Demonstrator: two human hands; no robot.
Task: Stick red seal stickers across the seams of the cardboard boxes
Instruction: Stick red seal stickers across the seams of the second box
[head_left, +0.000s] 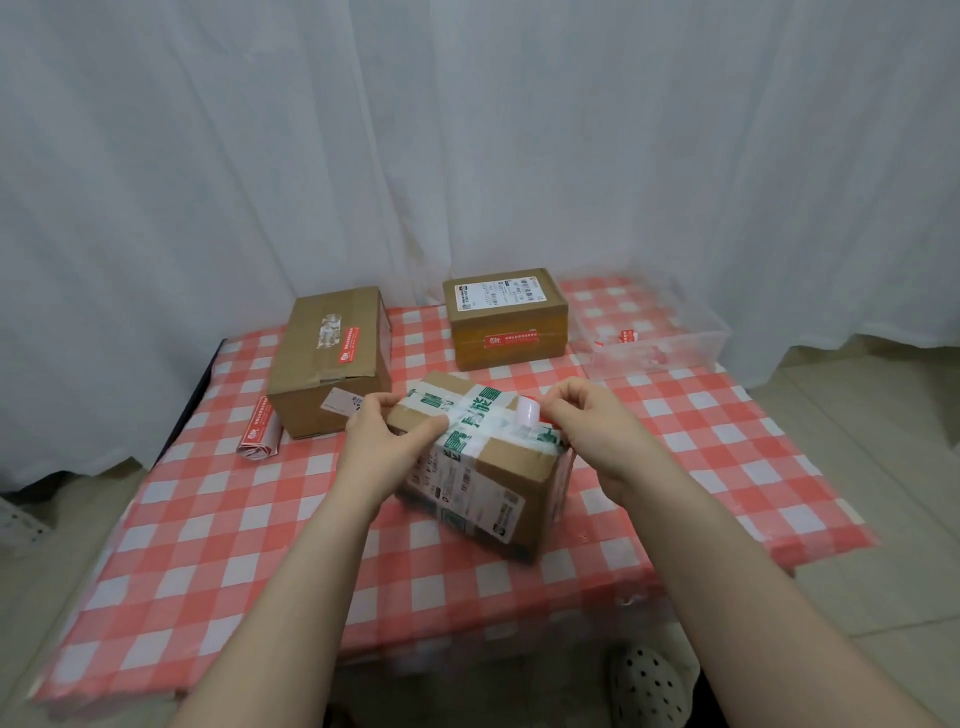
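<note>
A small cardboard box (511, 467) wrapped in white tape with green print lies tilted at the middle of the table. My left hand (384, 431) grips its left top edge, thumb on the tape. My right hand (582, 415) pinches a red seal sticker (530, 410) at the box's right top edge, its white backing curled up. Two other boxes stand behind: a brown one (332, 358) at the left and an orange-brown one (506, 317) at the back, each with a red sticker on it.
A red-and-white checked cloth (260, 519) covers the low table. A crumpled strip of red stickers (258, 431) lies left of the brown box. A clear plastic tray (654, 332) with red stickers sits at the back right. White curtains hang behind.
</note>
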